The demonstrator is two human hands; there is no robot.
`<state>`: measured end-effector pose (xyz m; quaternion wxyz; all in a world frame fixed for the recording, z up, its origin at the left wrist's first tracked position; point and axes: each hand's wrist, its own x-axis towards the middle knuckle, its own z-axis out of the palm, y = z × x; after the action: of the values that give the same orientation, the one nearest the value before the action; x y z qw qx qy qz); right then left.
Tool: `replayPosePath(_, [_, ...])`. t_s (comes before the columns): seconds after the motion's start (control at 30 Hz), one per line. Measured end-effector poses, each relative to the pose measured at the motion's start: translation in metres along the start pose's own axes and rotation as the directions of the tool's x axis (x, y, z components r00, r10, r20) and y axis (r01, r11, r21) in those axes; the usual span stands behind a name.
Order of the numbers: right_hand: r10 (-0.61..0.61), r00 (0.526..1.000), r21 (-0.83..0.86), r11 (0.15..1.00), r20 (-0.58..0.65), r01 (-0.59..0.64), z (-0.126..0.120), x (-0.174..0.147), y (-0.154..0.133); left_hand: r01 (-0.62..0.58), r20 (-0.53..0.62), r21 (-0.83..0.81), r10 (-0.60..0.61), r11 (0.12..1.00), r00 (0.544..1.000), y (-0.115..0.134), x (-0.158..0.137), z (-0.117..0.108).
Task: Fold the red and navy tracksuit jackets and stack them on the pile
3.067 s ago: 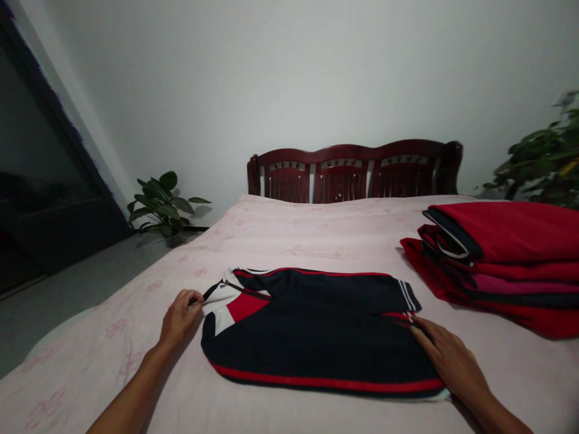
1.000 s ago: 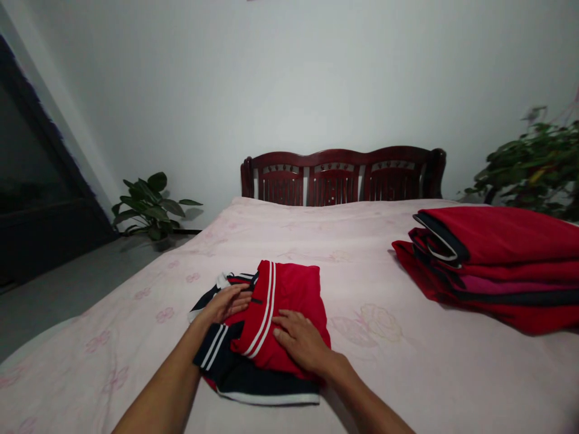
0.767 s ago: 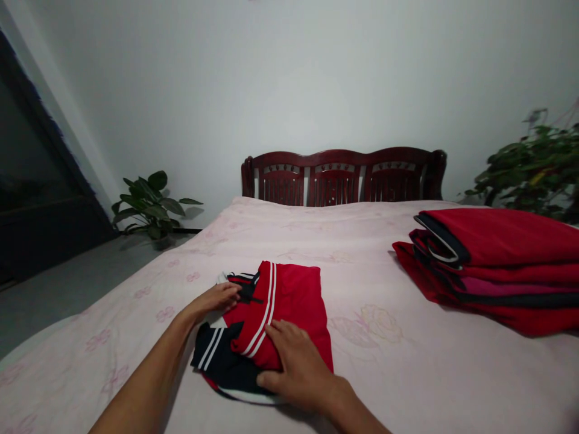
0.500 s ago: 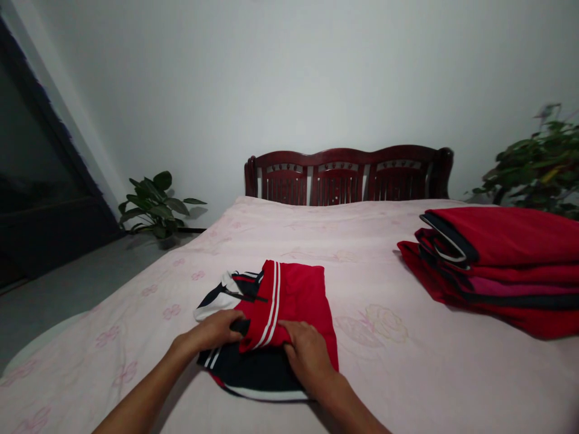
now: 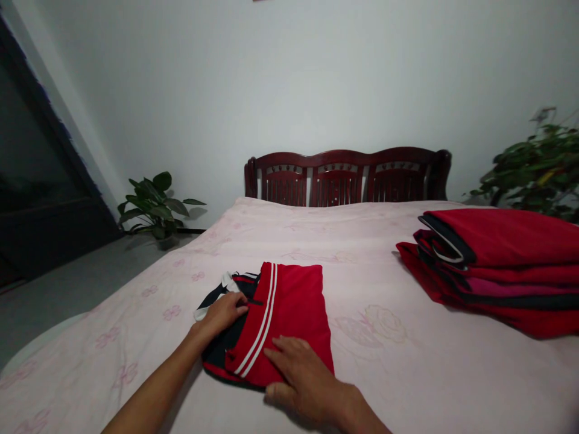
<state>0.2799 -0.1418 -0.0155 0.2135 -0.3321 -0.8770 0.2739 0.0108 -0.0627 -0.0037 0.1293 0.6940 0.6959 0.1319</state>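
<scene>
A folded red jacket (image 5: 301, 295) with navy and white parts lies on the bed in front of me. Two white stripes run along its upper red fold, and dark cloth shows at its left side. My left hand (image 5: 224, 313) rests on the left part of the jacket, fingers lightly bent over the cloth beside the striped fold. Lying over the lower right of the red fold is my right hand (image 5: 305, 377), open, with its fingers spread on the fabric and the thumb near the lower edge.
A stack of folded red and dark clothes (image 5: 506, 271) sits on the right of the pale pink bedsheet (image 5: 362, 241). Beyond the bed stands a dark wooden headboard (image 5: 348, 175). One potted plant (image 5: 156, 205) is on the left floor, another leafy plant (image 5: 538, 169) at the right.
The striped red fold has come down flat over the dark lower part. My left hand has shifted slightly up; my right hand has moved lower and spread its fingers.
</scene>
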Motion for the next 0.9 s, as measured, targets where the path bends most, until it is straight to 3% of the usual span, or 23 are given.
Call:
replayPosePath(0.03, [0.026, 0.999, 0.043, 0.999, -0.026, -0.025, -0.001, -0.002, 0.006, 0.003, -0.043, -0.029, -0.005, 1.0, 0.999, -0.001, -0.002, -0.002])
replayPosePath(0.07, [0.081, 0.989, 0.094, 0.993, -0.122, -0.07, -0.004, -0.002, 0.015, 0.006, -0.091, -0.053, -0.011, 0.999, 0.996, 0.0, -0.004, -0.005])
replayPosePath(0.1, [0.167, 0.951, 0.149, 0.98, -0.262, -0.131, -0.008, -0.002, 0.025, 0.004, -0.14, -0.082, -0.015, 0.997, 0.99, 0.002, -0.008, -0.007])
replayPosePath(0.17, [0.385, 0.778, 0.286, 0.919, -0.496, -0.272, -0.018, 0.004, 0.05, -0.045, -0.209, -0.187, 0.005, 0.981, 0.978, 0.016, -0.017, -0.01])
replayPosePath(0.23, [0.59, 0.614, 0.468, 0.802, -0.524, -0.371, -0.027, 0.012, 0.072, -0.135, -0.214, -0.328, 0.065, 0.935, 0.975, 0.036, -0.025, -0.005])
replayPosePath(0.27, [0.674, 0.574, 0.568, 0.724, -0.465, -0.39, -0.029, 0.016, 0.079, -0.169, -0.197, -0.391, 0.097, 0.905, 0.976, 0.048, -0.029, 0.001])
replayPosePath(0.3, [0.733, 0.564, 0.668, 0.639, -0.38, -0.381, -0.03, 0.02, 0.084, -0.183, -0.167, -0.432, 0.121, 0.883, 0.978, 0.059, -0.031, 0.008])
replayPosePath(0.37, [0.744, 0.642, 0.839, 0.461, -0.188, -0.289, -0.029, 0.026, 0.084, -0.158, -0.1, -0.437, 0.127, 0.885, 0.987, 0.077, -0.031, 0.027])
replayPosePath(0.47, [0.625, 0.78, 0.971, 0.169, 0.026, -0.167, -0.025, 0.029, 0.072, -0.051, -0.041, -0.385, 0.038, 0.922, 0.998, 0.094, -0.028, 0.055])
replayPosePath(0.53, [0.592, 0.802, 0.991, 0.045, 0.076, -0.127, -0.028, 0.025, 0.064, 0.003, -0.031, -0.387, -0.016, 0.922, 0.999, 0.103, -0.026, 0.069])
replayPosePath(0.57, [0.597, 0.799, 0.994, 0.025, 0.068, -0.104, -0.033, 0.022, 0.061, 0.009, -0.027, -0.408, -0.021, 0.913, 0.999, 0.109, -0.026, 0.074])
replayPosePath(0.67, [0.619, 0.785, 0.997, 0.07, -0.019, -0.031, -0.06, 0.005, 0.054, -0.038, -0.008, -0.541, 0.04, 0.84, 0.999, 0.138, -0.03, 0.083])
replayPosePath(0.73, [0.652, 0.752, 0.991, 0.136, -0.1, 0.014, -0.085, -0.008, 0.048, -0.069, 0.004, -0.679, 0.098, 0.731, 0.995, 0.165, -0.034, 0.089])
replayPosePath(0.83, [0.65, 0.73, 0.96, 0.279, -0.212, 0.031, -0.118, -0.018, 0.034, -0.091, -0.02, -0.892, 0.162, 0.443, 0.987, 0.205, -0.042, 0.098])
replayPosePath(0.9, [0.6, 0.76, 0.922, 0.386, -0.25, -0.002, -0.13, -0.014, 0.023, -0.083, -0.039, -0.973, 0.2, 0.215, 0.979, 0.221, -0.047, 0.103])
